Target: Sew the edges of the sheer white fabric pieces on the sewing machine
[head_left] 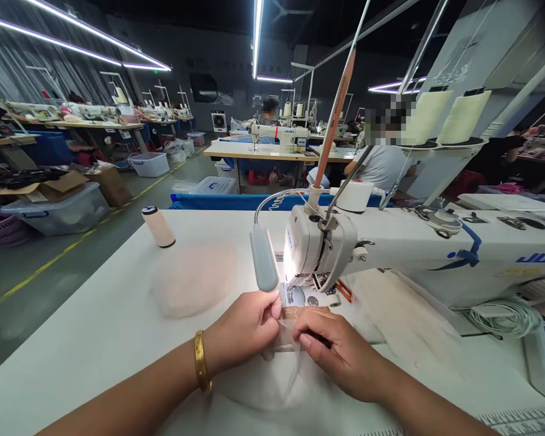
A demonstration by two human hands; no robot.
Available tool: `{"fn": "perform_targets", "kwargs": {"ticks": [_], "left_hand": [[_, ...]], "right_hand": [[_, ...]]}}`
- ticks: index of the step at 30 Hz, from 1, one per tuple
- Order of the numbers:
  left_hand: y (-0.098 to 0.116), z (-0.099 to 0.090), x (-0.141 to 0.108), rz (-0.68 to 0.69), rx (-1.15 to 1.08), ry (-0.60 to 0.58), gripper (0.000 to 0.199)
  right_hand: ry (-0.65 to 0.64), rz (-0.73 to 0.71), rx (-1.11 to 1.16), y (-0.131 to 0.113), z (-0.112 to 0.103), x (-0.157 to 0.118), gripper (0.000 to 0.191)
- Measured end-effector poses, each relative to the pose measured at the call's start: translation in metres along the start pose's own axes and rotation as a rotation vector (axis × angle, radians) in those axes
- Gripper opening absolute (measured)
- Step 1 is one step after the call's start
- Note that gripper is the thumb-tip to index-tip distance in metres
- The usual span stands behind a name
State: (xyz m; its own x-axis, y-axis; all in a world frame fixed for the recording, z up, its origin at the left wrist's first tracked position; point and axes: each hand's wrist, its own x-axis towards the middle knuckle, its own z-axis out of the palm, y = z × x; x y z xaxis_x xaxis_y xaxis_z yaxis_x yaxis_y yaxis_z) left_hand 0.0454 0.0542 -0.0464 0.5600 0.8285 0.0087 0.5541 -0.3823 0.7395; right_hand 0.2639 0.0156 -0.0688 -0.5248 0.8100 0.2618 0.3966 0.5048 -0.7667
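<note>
Just in front of the needle area of a white sewing machine (320, 242), my left hand (252, 324) pinches the edge of a thin, sheer pale fabric (272, 378). To its right, my right hand (340, 348) is closed on the same fabric, with something dark partly hidden under its fingers. The fabric drapes toward me over the white table. A lit lamp (264, 257) on a bent metal arm stands beside the needle. A pale sheer pile (193, 280) lies left of the machine, and more beige fabric (409, 315) lies under the machine arm.
A thread cone (158, 227) stands at the table's back left. Coiled pale cord (502, 318) lies at the right, a ruler (522, 421) at the front right. Two large cones (463, 118) sit on a stand. Beyond are another machine (279, 138) and a seated person (384, 166).
</note>
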Motion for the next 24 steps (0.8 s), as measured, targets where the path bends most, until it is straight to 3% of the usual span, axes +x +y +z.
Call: {"fn": "perform_targets", "kwargs": {"ticks": [4,8,14,24], "left_hand": [[-0.001,0.007,0.002,-0.127,-0.270,0.024,0.002],[-0.003,0.011,0.004,-0.254,-0.314,-0.035,0.017],[-0.005,0.010,0.008,-0.256,-0.334,-0.091,0.027],[-0.005,0.011,0.006,-0.181,-0.317,-0.072,0.035]], "right_hand": [[0.046,0.162,-0.017,0.007,0.008,-0.001,0.022],[0.090,0.271,0.022,0.011,0.013,-0.002,0.011],[0.095,0.318,0.107,0.009,0.009,-0.002,0.013],[0.148,0.309,0.096,0.010,0.010,-0.002,0.021]]}}
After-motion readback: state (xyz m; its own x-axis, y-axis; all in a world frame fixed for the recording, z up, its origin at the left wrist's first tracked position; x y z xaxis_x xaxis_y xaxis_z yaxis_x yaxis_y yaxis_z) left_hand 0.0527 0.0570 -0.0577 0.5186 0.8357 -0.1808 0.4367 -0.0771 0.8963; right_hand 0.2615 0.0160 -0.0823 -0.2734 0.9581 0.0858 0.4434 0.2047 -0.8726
